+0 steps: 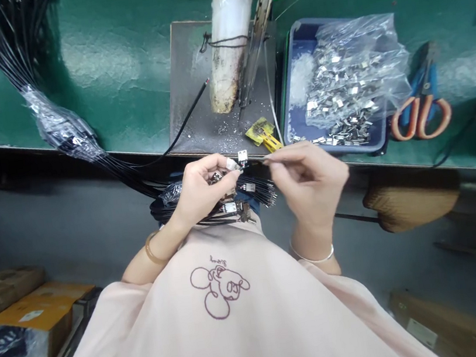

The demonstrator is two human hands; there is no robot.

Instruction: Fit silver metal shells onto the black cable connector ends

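My left hand (204, 189) is closed in a pinch over my lap, near the table's front edge. A small metal connector with a white face (242, 156) stands up from its thumb and fingertip. A white wrap covers one fingertip. To the right, my right hand (312, 183) is also pinched, a short way from the connector; whatever lies between its fingers is too small to make out. Under the hands, a bundle of black cables (167, 212) rests on my lap, with several connectors (231, 207) and stripped wire ends (269, 195) showing.
A soldering iron (256, 40) and a dirty white tube (231, 37) stand over a grey board (189, 55). Yellow tweezers (270, 139) lie below. A blue tray (335, 144) holds metal connector shells; orange-handled scissors (419, 117) lie beside it. Wrapped black cables (61, 120) extend leftward.
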